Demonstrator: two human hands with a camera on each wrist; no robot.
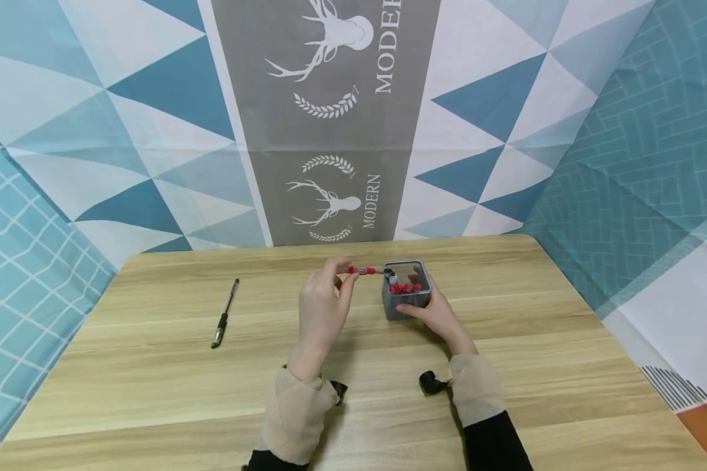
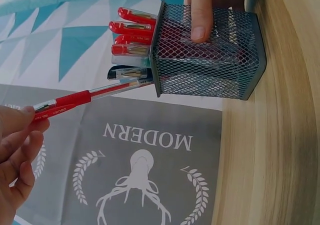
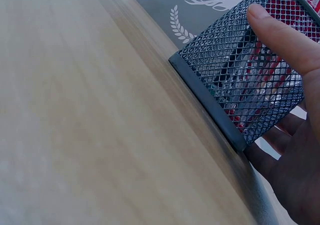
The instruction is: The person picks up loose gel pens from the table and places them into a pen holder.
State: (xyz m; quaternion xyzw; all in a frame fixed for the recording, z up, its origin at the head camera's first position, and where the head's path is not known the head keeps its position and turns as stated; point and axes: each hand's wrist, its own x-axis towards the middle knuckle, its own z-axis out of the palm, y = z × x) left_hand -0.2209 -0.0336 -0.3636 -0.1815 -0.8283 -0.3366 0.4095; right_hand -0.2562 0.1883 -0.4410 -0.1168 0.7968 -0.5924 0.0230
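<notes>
My left hand (image 1: 321,307) pinches a red gel pen (image 2: 73,100) near its capped end, between thumb and fingers. The pen slants toward a dark square mesh pen holder (image 1: 396,309), its far end at the holder's rim; whether the tip is inside cannot be told. My right hand (image 1: 440,315) grips the holder from the right side, thumb across the front mesh in the right wrist view. Several red-capped pens (image 2: 132,27) and a black-capped pen (image 2: 127,73) stand in the holder, which rests upright on the table.
A black pen (image 1: 226,314) lies on the wooden table (image 1: 153,392), left of my left hand. Behind the table's far edge hangs a patterned cloth (image 1: 330,131) with triangles and deer heads. Black straps with small dark pieces (image 1: 431,383) hang at the wrists.
</notes>
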